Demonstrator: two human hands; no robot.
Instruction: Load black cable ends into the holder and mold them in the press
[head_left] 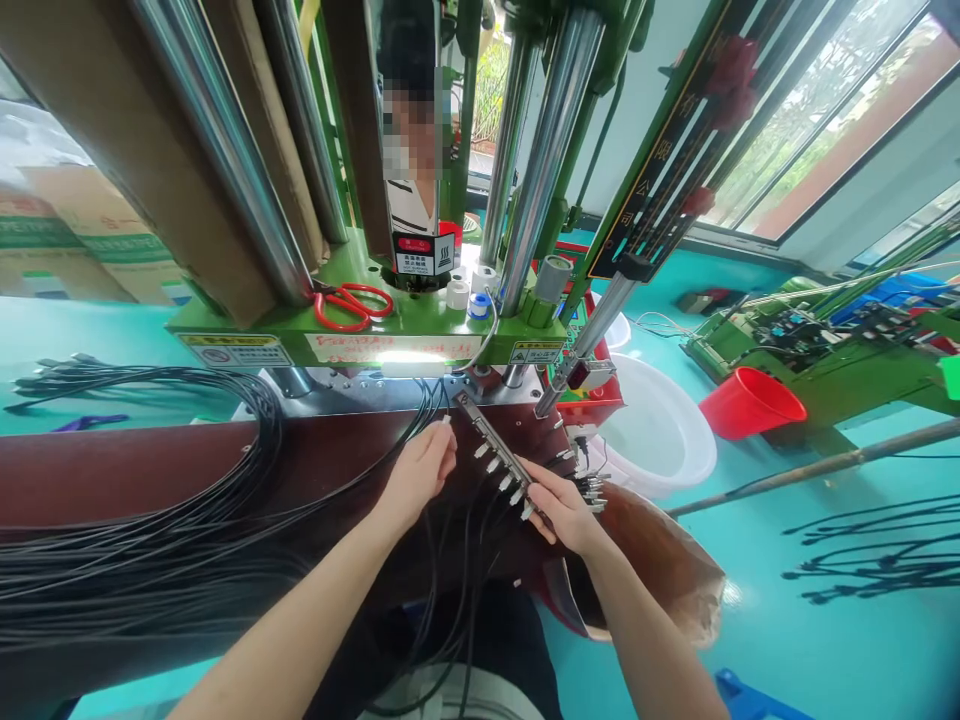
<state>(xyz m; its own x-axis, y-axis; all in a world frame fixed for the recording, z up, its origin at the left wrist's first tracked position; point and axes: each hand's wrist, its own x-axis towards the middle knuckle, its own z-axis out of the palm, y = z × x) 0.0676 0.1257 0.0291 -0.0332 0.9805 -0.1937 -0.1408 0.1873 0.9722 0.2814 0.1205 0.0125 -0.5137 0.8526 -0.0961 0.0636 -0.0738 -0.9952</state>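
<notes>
A: What is being grasped?
B: A metal bar [498, 446] is being gripped above the desk [341, 440] by the fingers of the right hand [562, 505] — connectors [493, 464] are being carried along it. A small white piece [446, 419] is being pinched by the left hand [427, 463].
A: And the containers?
B: A white tub [697, 465] and red bucket [739, 410] are being seen rightward; the brown paper bag's [667, 560] contents are being hidden — they cannot be told.
</notes>
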